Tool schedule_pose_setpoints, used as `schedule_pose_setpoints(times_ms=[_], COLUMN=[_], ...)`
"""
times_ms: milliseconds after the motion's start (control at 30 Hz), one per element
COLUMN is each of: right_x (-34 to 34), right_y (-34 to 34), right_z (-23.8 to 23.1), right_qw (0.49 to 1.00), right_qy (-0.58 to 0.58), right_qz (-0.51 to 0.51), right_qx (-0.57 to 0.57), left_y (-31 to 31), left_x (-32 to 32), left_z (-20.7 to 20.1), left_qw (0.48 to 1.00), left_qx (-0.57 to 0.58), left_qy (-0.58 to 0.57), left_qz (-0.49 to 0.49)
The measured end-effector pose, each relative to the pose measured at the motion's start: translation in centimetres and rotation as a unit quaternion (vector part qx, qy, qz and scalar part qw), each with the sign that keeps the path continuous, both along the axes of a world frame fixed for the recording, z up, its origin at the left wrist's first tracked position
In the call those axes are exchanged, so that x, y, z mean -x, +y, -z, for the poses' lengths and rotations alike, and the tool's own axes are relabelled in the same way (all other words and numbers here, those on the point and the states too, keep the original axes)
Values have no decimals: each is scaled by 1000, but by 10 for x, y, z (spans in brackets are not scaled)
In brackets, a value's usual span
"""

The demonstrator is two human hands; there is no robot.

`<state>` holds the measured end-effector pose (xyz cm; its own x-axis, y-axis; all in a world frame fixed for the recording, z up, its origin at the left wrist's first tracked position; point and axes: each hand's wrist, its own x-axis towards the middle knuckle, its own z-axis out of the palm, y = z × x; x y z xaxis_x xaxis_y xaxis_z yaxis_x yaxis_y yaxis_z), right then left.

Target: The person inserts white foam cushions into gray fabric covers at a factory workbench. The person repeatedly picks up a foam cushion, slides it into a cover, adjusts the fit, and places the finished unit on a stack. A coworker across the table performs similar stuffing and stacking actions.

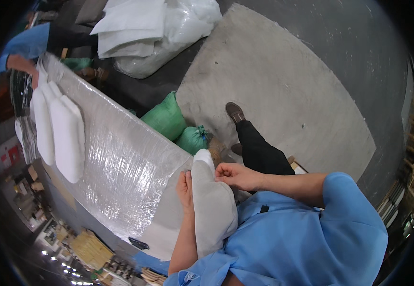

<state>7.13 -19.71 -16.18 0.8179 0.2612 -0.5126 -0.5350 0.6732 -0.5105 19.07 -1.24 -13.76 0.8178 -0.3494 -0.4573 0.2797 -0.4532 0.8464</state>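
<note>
A grey fabric cushion cover (212, 205) stands upright against my body, with white padding (204, 155) showing at its far end. My left hand (185, 190) is at the cover's left side, closed at its edge; part of the grip is hidden. On the right side, my right hand (238, 176) pinches the fabric edge just below the white padding. The cover leans over the near end of a table wrapped in clear plastic film (121, 167).
Long white padding pieces (66, 138) lie on the table's far left, near another person's hand (23, 64). Green sacks (165, 117) sit beside the table. A small black object (138, 243) rests at its left edge. White sheets (131, 24) and a plastic-wrapped bundle (183, 35) are beyond.
</note>
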Motion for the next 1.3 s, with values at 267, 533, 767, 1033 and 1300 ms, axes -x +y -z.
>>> schedule_pose_setpoints(times_ms=[267,533,767,1033,1300], right_x=[-3,-20,-8,12,-68], right_y=[-18,-36,-24,-7,-77], right_z=[-43,-52,-36,-20,-31], right_qw=[912,847,871,927,925], right_qy=[-88,-136,-107,-137,-87], right_qz=[-140,-329,-349,-224,-101], right_qx=[374,395,328,268,355], left_y=[5,-28,-42,-46,-39], left_x=[3,-1,-9,-22,-11], left_z=[11,-25,-20,0,-12], left_qw=[996,998,993,992,973], left_qx=[42,-64,-99,-72,-77], left_qy=[62,-29,-56,-81,-215], left_qz=[-52,2,18,62,27])
